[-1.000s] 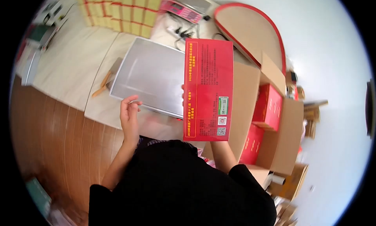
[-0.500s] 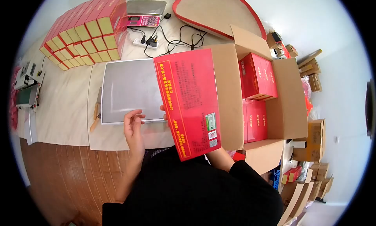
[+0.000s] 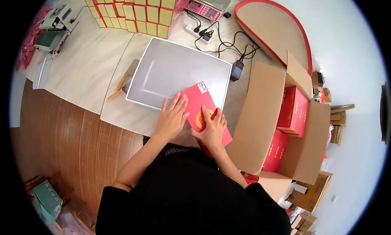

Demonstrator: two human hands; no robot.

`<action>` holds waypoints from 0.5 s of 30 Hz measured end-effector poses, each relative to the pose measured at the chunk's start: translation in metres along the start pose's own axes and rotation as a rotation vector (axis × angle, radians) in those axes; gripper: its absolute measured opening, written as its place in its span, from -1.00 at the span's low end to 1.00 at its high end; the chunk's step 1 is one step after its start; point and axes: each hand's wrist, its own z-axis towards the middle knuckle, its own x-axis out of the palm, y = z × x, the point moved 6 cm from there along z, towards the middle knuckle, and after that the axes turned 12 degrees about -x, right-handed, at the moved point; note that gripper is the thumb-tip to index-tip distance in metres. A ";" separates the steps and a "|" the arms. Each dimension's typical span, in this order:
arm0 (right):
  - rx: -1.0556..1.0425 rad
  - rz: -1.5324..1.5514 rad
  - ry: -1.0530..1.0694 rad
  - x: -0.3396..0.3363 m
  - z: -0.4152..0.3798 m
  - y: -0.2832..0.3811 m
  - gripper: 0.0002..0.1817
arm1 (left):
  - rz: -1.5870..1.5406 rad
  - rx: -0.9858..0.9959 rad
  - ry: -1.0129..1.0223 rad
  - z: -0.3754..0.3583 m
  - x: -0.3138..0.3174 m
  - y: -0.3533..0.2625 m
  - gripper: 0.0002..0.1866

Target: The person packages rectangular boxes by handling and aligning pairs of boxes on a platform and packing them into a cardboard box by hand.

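A red box (image 3: 198,96) with a white label and a round yellow emblem lies tilted over the front right part of the grey white-edged plate (image 3: 179,68). My left hand (image 3: 171,118) rests against the box's left edge with its fingers spread. Across the near part of the box lies my right hand (image 3: 212,129), its thumb and fingers on either side, gripping it. To the right, an open carton (image 3: 254,121) holds more red boxes (image 3: 294,111).
Stacked red and yellow boxes (image 3: 140,11) stand at the back, beside a pink scale (image 3: 203,8) and black cables (image 3: 228,43). A round red-rimmed tray (image 3: 277,27) leans behind the carton. Wooden-handled tools (image 3: 118,92) lie left of the plate.
The red box has been lowered and turned, and now shows another face. My left hand has come onto its edge. My right hand, mostly hidden before, shows on top. The view has shifted.
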 end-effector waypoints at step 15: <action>0.328 1.376 0.075 0.008 0.073 -0.033 -0.11 | -0.657 -0.251 -0.396 0.042 -0.081 0.059 -0.57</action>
